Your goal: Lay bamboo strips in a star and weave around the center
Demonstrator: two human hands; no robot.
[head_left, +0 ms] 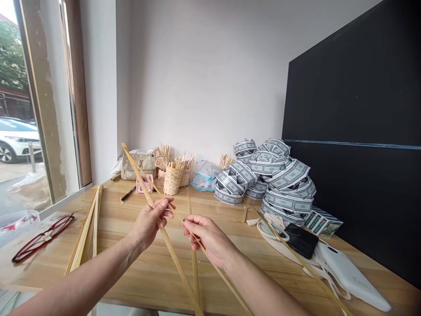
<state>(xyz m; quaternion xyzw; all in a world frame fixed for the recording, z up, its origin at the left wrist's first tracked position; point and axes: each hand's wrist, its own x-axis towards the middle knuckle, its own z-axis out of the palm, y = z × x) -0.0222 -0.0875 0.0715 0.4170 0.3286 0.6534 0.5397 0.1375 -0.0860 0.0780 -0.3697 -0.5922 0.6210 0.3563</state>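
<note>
My left hand is closed around a wide bamboo strip, which slants from the upper left down to the table's front edge. A thin bamboo strip meets the wide one near its upper end and spreads away from it. My left thumb and forefinger also touch this thin strip. Just to the right, my right hand pinches the thin strip between thumb and fingers. Another bamboo strip passes below my hands, partly hidden by them.
Left on the wooden table are red-framed glasses and a bundle of strips. Woven baskets, a handbag and patterned band rolls stand behind. A phone and white device lie right.
</note>
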